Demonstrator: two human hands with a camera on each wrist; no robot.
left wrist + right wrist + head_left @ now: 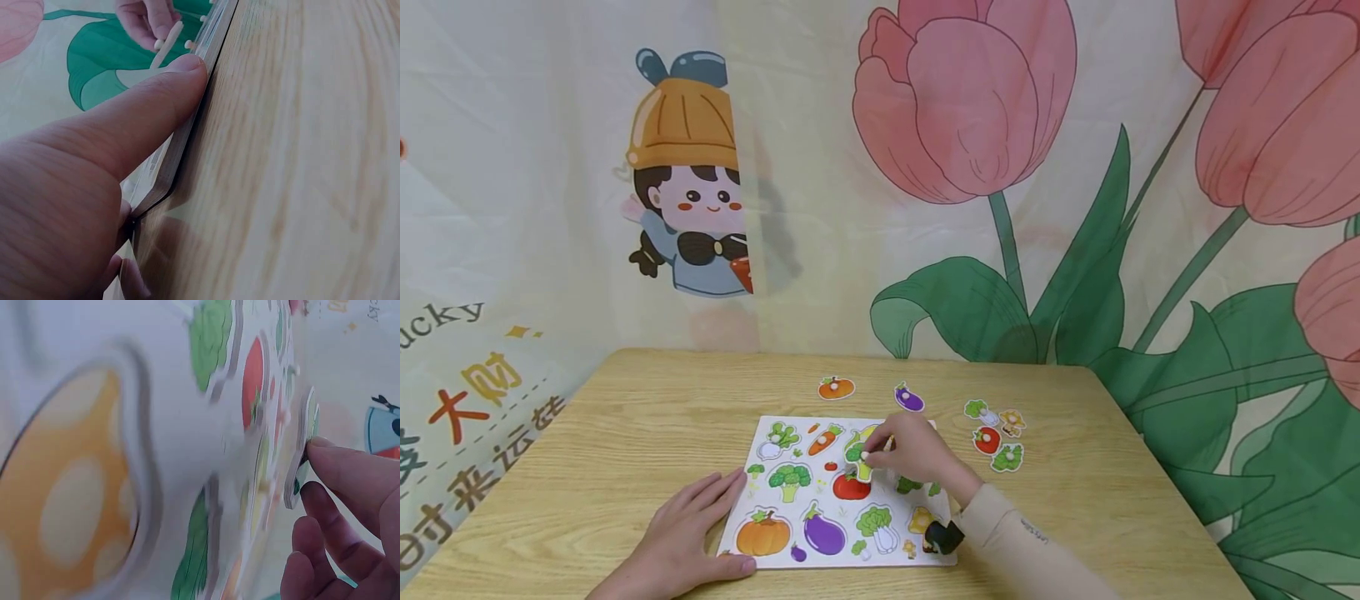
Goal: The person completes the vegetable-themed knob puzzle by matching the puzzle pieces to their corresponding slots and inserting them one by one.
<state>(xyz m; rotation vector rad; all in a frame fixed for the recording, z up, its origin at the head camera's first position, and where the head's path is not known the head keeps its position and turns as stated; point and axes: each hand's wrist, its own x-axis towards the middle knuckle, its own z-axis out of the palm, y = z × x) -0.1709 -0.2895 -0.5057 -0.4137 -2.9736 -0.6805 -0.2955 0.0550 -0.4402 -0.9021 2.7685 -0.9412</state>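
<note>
A white puzzle board (763, 500) printed with vegetables lies on the wooden table. Above its middle, by the printed tomato (852, 487), my right hand (917, 454) pinches a broccoli puzzle piece (864, 472) by its small knob. The right wrist view shows this piece (303, 447) edge-on, raised off the board between thumb and fingertips. At the board's near left corner rests my left hand (681, 533), fingers extended along the side. In the left wrist view its thumb (156, 103) presses the board's near edge.
Loose pieces lie beyond the board: a pumpkin (837, 388) and an eggplant (909, 397). Right of these sit a cabbage (981, 411), a mushroom (1012, 422), a tomato (987, 440) and a green leafy-looking piece (1007, 457). A printed curtain (820, 275) hangs behind the table.
</note>
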